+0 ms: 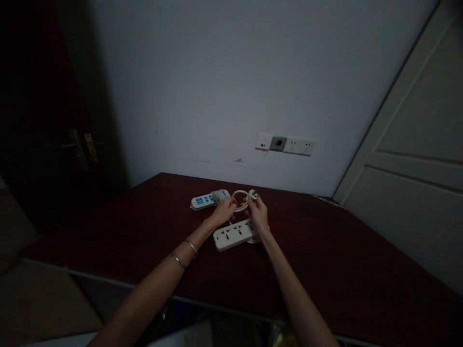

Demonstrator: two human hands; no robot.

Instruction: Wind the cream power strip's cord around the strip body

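Both my arms reach out over a dark red table (pixel 144 231). My left hand (pixel 224 210) grips a loop of white cable (pixel 240 195). My right hand (pixel 258 211) pinches the same cable just below its white plug (pixel 252 194). Under my hands lies a white power strip (pixel 232 234) with several sockets. A second strip with blue sockets (pixel 203 200) rests farther back on the left, its coiled cord (pixel 220 194) at its right end. Two bangles sit on my left wrist.
A row of wall sockets (pixel 285 144) is set in the white wall above the table. A white door (pixel 415 159) stands at the right; a dark door with a handle (pixel 77 144) is at the left. The room is dim.
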